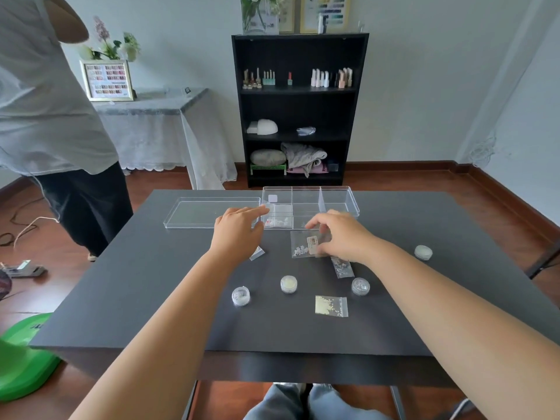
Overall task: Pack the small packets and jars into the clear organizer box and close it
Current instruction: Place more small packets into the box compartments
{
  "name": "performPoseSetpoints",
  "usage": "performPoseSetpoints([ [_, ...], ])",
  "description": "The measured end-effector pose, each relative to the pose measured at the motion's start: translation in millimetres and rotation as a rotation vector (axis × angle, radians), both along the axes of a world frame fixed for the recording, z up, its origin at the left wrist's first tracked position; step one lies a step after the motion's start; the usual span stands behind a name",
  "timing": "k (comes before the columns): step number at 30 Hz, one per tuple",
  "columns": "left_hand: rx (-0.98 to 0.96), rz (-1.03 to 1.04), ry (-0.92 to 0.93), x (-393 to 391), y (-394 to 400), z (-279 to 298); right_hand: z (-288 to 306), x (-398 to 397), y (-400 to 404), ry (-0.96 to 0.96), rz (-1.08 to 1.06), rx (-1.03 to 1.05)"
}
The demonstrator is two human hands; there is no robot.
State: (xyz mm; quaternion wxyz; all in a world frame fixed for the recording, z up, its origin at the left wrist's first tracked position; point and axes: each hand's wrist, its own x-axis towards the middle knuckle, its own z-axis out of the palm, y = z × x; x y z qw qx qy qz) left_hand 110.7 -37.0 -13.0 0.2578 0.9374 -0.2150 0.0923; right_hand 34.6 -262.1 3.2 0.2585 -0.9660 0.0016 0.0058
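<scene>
Clear plastic makes up both the organizer box (309, 204) and its lid (209, 213), which lies flat on the dark tabletop (151, 298) just left of the box, presumably set aside so the compartments stay open for loading. The left hand (239, 230) reaches toward the box's near-left compartment with fingers extended and its grip released, holding nothing that I can see; just beyond its fingertips that compartment holds a packet of pale beads (277, 221), and a small pale square (272, 198) sits in the compartment behind it. The right hand (339, 234) has its grip closed on the edge of a labelled clear packet (306, 244), which lies just in front of the box, probably about to be lifted in. Under and just nearer than that hand, a second narrow packet (342, 266) pokes out, partly covered by the wrist. A corner of another packet (257, 253) shows below the left hand; most of it is hidden. Nearer than both hands sit three small round jars (288, 284), (241, 296), (360, 286) and a packet of yellowish pieces (331, 305); a fourth jar (423, 252) stands well apart to the right of the right hand. The jars' contents are too small to identify, and the box's transparent dividers make it hard to say whether the other compartments are empty. A standing person's torso (45, 101) is cut off at the upper left.
</scene>
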Motion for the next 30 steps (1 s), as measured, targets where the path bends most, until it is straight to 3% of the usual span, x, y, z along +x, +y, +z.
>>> performPoseSetpoints([
  [9, -0.203, 0.022, 0.022, -3.5, -3.8, -4.6, 39.4, 25.8, 10.4, -0.302, -0.077, 0.333],
  [14, -0.223, 0.025, 0.011, -4.8, -6.5, -5.9, 40.6, 64.0, 43.7, -0.301, -0.163, 0.278],
  [20, -0.140, 0.015, -0.037, -1.0, -1.2, -13.6, 31.1, 95.4, 72.5, -0.028, -0.334, 0.092],
  [23, -0.130, 0.024, -0.041, 3.0, 3.9, -21.7, 23.7, 95.9, 83.8, -0.102, -0.327, -0.050],
  [26, -0.132, 0.016, -0.063, 1.2, 0.9, -19.6, 23.4, 89.6, 76.5, -0.231, -0.322, -0.063],
  [30, -0.128, 0.012, -0.065, 0.6, -1.3, -17.6, 21.7, 87.5, 69.7, -0.169, -0.351, -0.027],
])
